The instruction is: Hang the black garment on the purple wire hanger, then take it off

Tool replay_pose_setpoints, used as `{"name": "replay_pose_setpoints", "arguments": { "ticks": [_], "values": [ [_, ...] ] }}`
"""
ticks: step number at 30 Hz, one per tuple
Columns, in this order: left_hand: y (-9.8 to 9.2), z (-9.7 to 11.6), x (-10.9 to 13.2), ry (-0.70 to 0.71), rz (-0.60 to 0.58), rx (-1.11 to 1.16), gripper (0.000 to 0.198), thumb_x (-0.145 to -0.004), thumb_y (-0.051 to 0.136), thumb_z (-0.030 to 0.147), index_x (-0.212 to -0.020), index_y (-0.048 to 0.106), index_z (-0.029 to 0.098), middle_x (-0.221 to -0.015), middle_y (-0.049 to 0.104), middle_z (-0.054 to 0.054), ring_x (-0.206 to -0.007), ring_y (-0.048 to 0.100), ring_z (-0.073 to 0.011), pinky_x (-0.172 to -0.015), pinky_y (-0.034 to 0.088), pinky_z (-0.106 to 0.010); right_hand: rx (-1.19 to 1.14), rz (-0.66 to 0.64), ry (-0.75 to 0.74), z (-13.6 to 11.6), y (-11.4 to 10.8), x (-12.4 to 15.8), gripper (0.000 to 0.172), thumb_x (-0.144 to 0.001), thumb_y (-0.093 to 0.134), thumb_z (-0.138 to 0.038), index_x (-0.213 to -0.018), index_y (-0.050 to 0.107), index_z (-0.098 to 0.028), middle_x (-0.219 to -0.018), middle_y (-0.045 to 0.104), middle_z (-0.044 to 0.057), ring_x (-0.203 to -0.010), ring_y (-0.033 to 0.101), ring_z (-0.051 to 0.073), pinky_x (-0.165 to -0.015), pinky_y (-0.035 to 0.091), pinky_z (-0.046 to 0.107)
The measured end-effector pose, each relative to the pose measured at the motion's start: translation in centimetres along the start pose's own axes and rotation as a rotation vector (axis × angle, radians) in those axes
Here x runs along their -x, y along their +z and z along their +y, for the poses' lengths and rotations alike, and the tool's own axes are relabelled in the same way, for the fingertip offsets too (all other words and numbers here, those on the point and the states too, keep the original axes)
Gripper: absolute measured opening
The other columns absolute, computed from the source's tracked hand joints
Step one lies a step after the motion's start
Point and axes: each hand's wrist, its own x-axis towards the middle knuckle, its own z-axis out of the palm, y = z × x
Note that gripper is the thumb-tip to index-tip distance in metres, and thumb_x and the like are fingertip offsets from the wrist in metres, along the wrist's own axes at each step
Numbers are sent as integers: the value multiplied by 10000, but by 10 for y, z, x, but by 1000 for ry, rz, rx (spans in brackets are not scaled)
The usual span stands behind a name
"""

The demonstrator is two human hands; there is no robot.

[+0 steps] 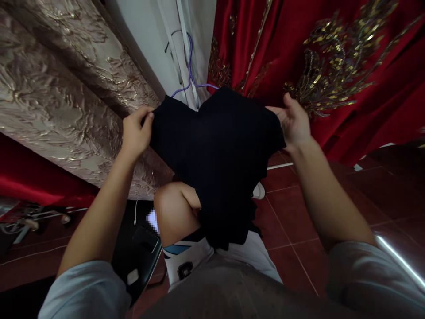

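A black garment [219, 155] hangs from a purple wire hanger [190, 71] in front of me, draping down over my raised knee [174, 210]. My left hand [135, 133] pinches the garment's left shoulder edge, thumb and fingers closed on the cloth. My right hand [294, 122] holds the right shoulder edge, fingers curled around the fabric with the palm partly showing. Both arms reach forward from grey sleeves.
A beige embossed curtain [66, 93] hangs at the left and a red velvet drape with gold sequins [332, 66] at the right. Dark red floor tiles [299, 212] lie below. A black chair with a phone [142, 241] stands at lower left.
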Motion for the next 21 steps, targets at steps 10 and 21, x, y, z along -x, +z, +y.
{"name": "replay_pose_setpoints", "arguments": {
  "ticks": [10, 21],
  "values": [
    [-1, 63, -9, 307, -102, 26, 649, -1046, 500, 531, -1590, 373, 202, -1591, 399, -124, -1494, 330, -282, -1254, 215, -514, -320, 35, -4, -32, 14, 7, 118, -871, 759, -297, -942, 730, -208, -875, 752, 41, -837, 703, 181, -784, 567, 331],
    [-19, 121, 29, -709, -257, 1184, 182, -986, 602, 299, -1048, 683, 148, -941, 696, -67, -772, 671, -129, -769, 588, -250, 170, -1063, -375, -48, 77, 112, 304, -1043, 494, -382, -807, 557, -200, -751, 555, -8, -681, 510, 128, -666, 425, 289]
  ]
}}
